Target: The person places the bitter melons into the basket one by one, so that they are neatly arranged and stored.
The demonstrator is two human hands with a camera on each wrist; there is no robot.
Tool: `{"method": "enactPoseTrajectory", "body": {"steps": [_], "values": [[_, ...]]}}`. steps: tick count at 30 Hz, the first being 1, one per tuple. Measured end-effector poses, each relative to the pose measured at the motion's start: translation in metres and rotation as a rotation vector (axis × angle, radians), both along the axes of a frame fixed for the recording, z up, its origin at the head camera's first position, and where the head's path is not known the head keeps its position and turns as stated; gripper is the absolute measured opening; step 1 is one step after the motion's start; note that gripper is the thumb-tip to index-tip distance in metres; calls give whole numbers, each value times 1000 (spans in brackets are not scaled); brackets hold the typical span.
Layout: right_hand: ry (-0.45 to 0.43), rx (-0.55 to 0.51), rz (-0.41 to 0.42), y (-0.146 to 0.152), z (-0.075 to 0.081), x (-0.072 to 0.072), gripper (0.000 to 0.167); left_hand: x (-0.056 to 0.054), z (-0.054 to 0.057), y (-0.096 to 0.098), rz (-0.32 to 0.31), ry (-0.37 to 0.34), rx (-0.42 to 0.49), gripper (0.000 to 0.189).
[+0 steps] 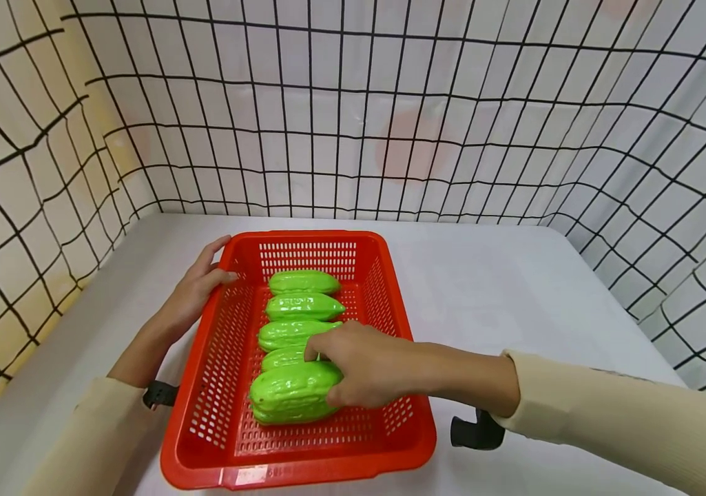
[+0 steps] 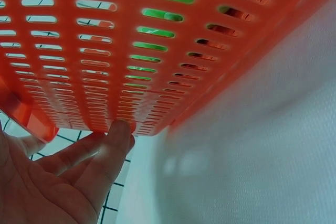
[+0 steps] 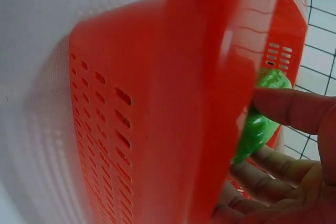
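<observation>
A red plastic basket with slotted walls holds several bright green, bumpy bitter melons laid crosswise in a row. My right hand reaches over the right rim and grips the nearest bitter melon by its right end, thumb on the near side and fingers on the far side. Another melon shows just beneath the gripped one. At the far left corner, my left hand holds the basket rim, thumb over the edge. In the left wrist view, its fingers lie against the outer wall.
The basket stands on a white-covered table. A black wire grid encloses the back and both sides, with pale sheeting behind it. Black straps with a wrist camera hang below the right forearm.
</observation>
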State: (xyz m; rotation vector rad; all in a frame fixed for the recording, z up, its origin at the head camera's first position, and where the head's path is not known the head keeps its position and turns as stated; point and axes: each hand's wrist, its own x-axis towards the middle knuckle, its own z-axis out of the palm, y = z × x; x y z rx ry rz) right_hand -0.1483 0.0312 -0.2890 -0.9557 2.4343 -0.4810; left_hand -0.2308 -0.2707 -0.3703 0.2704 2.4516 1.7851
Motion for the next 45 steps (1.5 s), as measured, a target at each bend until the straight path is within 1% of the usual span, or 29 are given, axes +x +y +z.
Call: {"method": "enactPoseTrajectory", "body": {"steps": [7, 13, 18, 27, 30, 37, 41, 45], "values": [[-26, 22, 38, -2, 1, -1, 33, -2, 1, 0, -6, 8, 2, 74], [-83, 31, 45, -5, 2, -4, 34, 0, 0, 0, -4, 8, 0, 75], [-112, 36, 48, -7, 2, -2, 30, 1, -1, 1, -4, 16, 0, 75], [-123, 75, 82, -10, -2, 2, 43, 2, -1, 0, -7, 14, 8, 76], [-134, 81, 95, -9, -4, 2, 42, 1, -2, 1, -7, 11, 10, 77], [-180, 98, 96, -5, -6, 2, 47, 0, -3, 1, -1, 8, 1, 76], [-186, 86, 101, -5, -7, 1, 43, 0, -2, 1, 5, 10, -5, 77], [-187, 75, 86, -5, -8, 2, 37, -1, 0, 0, 6, 14, -11, 76]]}}
